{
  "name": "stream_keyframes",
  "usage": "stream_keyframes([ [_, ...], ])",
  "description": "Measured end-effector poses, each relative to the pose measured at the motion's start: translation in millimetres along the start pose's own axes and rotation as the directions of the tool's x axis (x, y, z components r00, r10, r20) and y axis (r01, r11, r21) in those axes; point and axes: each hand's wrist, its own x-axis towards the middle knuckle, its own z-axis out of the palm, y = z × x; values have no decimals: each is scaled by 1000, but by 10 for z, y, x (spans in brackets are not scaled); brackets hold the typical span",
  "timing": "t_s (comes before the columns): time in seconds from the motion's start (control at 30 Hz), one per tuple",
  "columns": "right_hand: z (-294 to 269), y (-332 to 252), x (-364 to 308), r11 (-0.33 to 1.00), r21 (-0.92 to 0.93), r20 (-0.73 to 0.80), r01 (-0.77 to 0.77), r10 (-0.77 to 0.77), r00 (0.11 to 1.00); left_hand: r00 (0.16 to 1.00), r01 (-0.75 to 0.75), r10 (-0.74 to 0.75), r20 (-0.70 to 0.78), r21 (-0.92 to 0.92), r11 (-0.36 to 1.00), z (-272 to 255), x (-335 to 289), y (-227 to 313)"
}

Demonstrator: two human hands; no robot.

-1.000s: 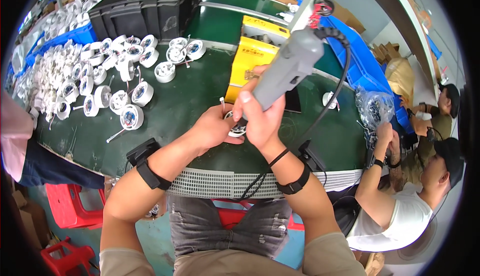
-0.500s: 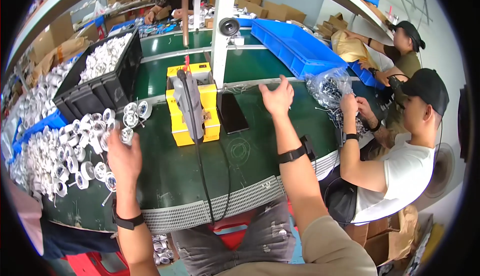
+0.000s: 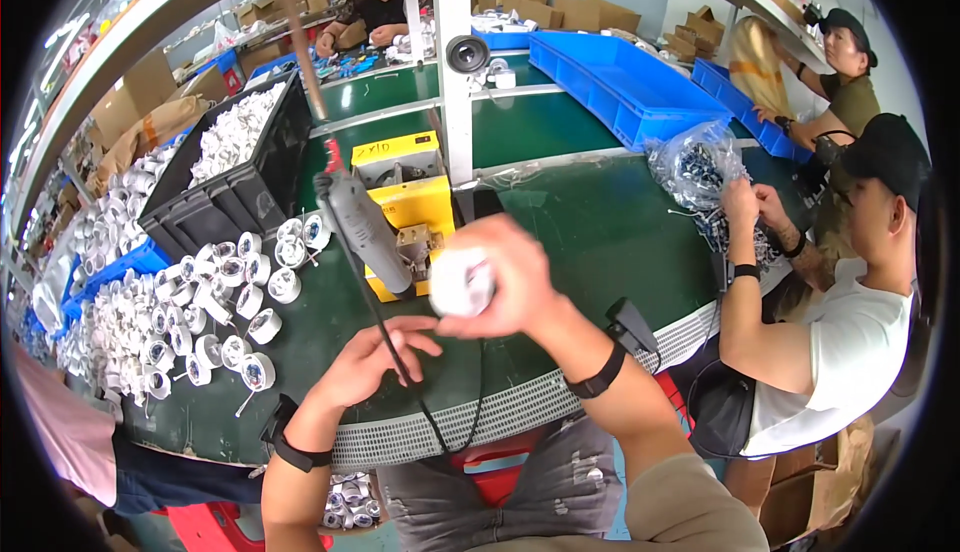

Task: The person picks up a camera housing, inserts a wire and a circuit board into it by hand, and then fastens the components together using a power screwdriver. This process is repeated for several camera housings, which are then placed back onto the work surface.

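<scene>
My right hand (image 3: 520,277) is closed around a white round housing (image 3: 462,284), lifted above the table in front of the yellow box; motion blurs both. Just below it, my left hand (image 3: 372,360) has its fingers apart, holding nothing, with a black cord (image 3: 388,337) running across them. A grey electric screwdriver (image 3: 368,232) hangs tilted before the yellow box (image 3: 425,207), which has small metal parts in its lower opening. Several similar white round housings (image 3: 257,372) lie left of my left hand, some with short wires.
A black crate (image 3: 220,207) of white parts stands at the left. Farther back is a blue tray (image 3: 630,102); a dark flat device (image 3: 490,202) lies beside the white post (image 3: 457,102). At the right, a co-worker (image 3: 830,332) handles small parts near a clear bag (image 3: 695,167).
My right hand has come in toward the middle and now holds a white round housing. My left hand has moved right, away from the loose housings. The screwdriver now hangs more tilted.
</scene>
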Motion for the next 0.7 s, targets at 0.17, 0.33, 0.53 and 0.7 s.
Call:
stream_keyframes([
  [0.17,297,-231,-122,985,140,458,-105,30,888,981,-20,-52,-186,-363,932,-159,-108,-355],
  [0.33,298,-217,-122,959,136,497,-249,151,854,986,-21,-52,-159,-426,904,-42,-55,-110],
  [0.53,290,-261,-59,917,157,557,-366,223,800,997,-59,22,-78,-504,862,-82,-98,-51],
  [0.7,230,-198,-72,771,261,537,-581,384,751,998,-64,62,-22,-542,838,-41,-17,-67],
])
